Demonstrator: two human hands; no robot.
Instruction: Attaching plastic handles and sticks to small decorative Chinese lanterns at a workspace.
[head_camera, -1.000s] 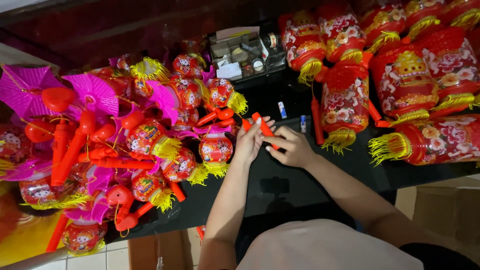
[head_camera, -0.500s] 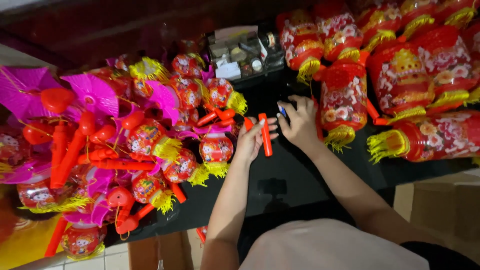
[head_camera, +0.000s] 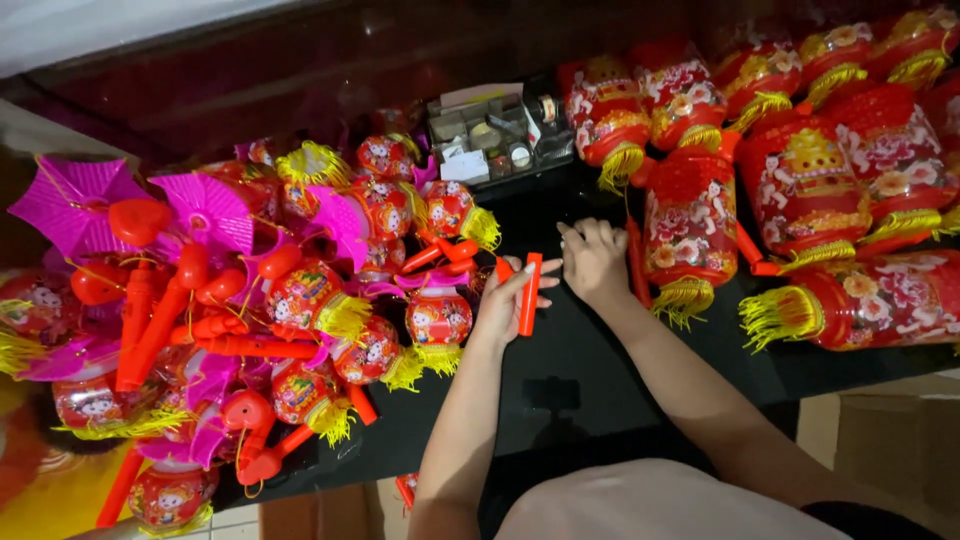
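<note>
My left hand holds a red plastic lantern handle upright between thumb and fingers, above the black table. My right hand rests palm-down on the table just to the right, its fingers curled over something small that I cannot make out. A pile of small red lanterns with yellow tassels lies directly left of my left hand. Large red lanterns with yellow fringes stand right beside my right hand.
A small tray of odds and ends sits at the back of the table. Pink fan-shaped pieces and loose red handles fill the left side. More large lanterns line the right. Tiled floor shows at the bottom left.
My right hand let go of the red handle and moved up and to the right onto the table. My left hand now holds the handle alone.
</note>
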